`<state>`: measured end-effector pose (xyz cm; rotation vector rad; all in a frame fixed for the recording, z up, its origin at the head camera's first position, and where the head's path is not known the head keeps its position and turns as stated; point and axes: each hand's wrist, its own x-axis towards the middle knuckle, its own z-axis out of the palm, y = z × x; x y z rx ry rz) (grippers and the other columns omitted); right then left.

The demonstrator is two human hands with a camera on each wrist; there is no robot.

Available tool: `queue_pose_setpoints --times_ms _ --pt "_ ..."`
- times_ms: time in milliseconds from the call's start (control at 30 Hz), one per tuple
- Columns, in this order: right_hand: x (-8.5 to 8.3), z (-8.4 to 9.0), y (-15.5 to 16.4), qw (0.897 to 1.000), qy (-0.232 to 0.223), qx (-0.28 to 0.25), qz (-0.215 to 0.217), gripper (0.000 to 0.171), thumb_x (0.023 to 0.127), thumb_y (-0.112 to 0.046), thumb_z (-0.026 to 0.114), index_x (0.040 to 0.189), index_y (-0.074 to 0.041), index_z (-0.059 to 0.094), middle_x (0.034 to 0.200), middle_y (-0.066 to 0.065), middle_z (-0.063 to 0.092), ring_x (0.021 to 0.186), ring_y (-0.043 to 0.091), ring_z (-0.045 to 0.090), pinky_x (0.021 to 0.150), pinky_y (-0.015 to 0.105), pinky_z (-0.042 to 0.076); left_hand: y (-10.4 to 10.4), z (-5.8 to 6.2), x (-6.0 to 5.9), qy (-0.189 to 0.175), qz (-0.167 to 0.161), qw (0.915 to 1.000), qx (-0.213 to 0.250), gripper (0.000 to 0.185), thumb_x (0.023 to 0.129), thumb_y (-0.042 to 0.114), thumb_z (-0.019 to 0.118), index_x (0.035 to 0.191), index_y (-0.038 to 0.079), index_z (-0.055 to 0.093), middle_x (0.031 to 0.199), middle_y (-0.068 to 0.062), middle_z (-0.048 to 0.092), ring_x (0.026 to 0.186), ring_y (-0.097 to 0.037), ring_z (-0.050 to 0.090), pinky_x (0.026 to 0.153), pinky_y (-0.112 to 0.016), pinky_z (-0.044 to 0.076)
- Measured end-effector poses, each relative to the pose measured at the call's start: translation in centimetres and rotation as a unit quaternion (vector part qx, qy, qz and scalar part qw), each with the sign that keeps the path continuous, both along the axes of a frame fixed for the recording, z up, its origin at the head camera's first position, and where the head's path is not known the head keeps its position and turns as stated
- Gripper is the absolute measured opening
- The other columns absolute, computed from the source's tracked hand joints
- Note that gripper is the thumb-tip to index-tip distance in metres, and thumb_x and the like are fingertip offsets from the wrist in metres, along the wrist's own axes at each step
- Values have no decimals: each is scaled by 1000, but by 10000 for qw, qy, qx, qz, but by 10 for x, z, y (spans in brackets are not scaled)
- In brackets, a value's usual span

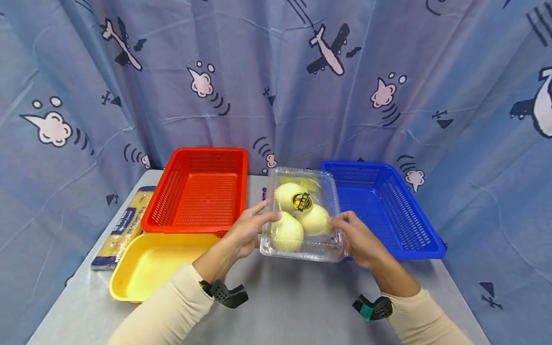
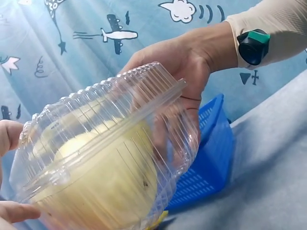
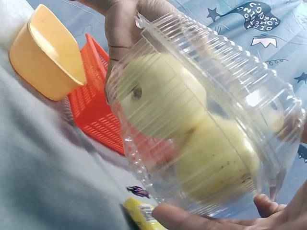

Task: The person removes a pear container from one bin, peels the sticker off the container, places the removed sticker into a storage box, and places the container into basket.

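Observation:
Both hands hold up a clear plastic clamshell box (image 1: 316, 247) by its two sides, in front of the baskets. Inside it lie several pale yellow-green round fruits (image 1: 288, 232), and a black and gold round sticker (image 1: 302, 202) marks the lid. My left hand (image 1: 243, 232) grips the left side, thumb on top. Opposite it, my right hand (image 1: 361, 239) grips the right side with its thumb over the edge. In the left wrist view the box (image 2: 112, 143) is closed, its ridged rim tilted. The right wrist view shows brown-specked fruit (image 3: 216, 158) through the wall.
A red basket (image 1: 194, 230) stands behind left, with a yellow tub (image 1: 125, 282) before it and a gold and blue packet (image 1: 122, 230) beside them. To the right is a blue basket (image 1: 414, 251). A small purple item (image 1: 264, 193) and a yellow packet (image 3: 143, 214) lie behind the box.

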<state>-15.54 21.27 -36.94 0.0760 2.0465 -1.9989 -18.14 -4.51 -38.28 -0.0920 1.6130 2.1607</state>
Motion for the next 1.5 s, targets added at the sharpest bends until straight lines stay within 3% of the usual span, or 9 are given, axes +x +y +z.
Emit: queue_pose_setpoints --times_ms 300,500,733,900,1100,1267,1400,1500 --pt "3 -22 -9 9998 -80 -123 -93 27 98 -19 53 105 -7 30 88 9 60 74 20 64 67 37 53 -7 -17 6 -9 74 10000 41 77 84 16 71 151 19 34 137 -21 46 116 -40 51 81 -51 51" --pt "3 -37 -14 9997 -85 -23 -218 28 96 -20 55 105 -6 32 88 10 56 72 19 60 63 32 51 -11 -28 9 -48 157 9999 -44 79 83 16 71 152 19 33 144 -22 35 122 -46 42 87 -55 47" --pt "5 -52 -18 9994 -37 163 -290 29 95 -21 57 106 -5 35 79 5 50 55 10 43 46 21 32 -13 -40 12 -37 226 9996 -138 78 83 14 71 151 18 34 148 -22 27 125 -48 35 97 -61 36" --pt "4 -61 -20 9995 49 119 -287 30 95 -20 57 107 -4 34 84 8 52 60 12 51 49 23 39 -15 -48 12 -116 258 9996 11 78 83 12 69 152 17 33 150 -23 22 128 -48 32 97 -59 37" --pt "1 -73 -21 9992 143 225 -311 32 93 -20 59 106 -5 34 76 6 50 51 8 40 44 21 33 -16 -58 12 -190 338 9992 106 79 83 10 68 152 15 31 150 -23 21 130 -45 29 97 -58 38" --pt "0 -80 -25 9991 83 202 -366 31 93 -19 60 104 -6 35 85 15 54 63 19 55 51 33 47 -17 -65 12 -216 401 9989 66 79 82 11 69 152 15 32 152 -24 18 131 -45 28 98 -57 37" --pt "-1 -85 -27 9982 139 410 -409 32 92 -22 61 104 -6 36 89 16 52 63 20 53 50 33 46 -19 -70 12 -192 440 9988 80 79 82 9 68 152 13 31 151 -24 21 130 -44 31 98 -56 37" --pt "-1 -88 -29 9966 173 677 -441 33 92 -25 62 105 -6 38 84 13 51 59 17 50 46 29 42 -20 -74 13 -186 452 9987 115 79 82 8 67 152 12 31 150 -24 23 127 -40 35 98 -54 39"
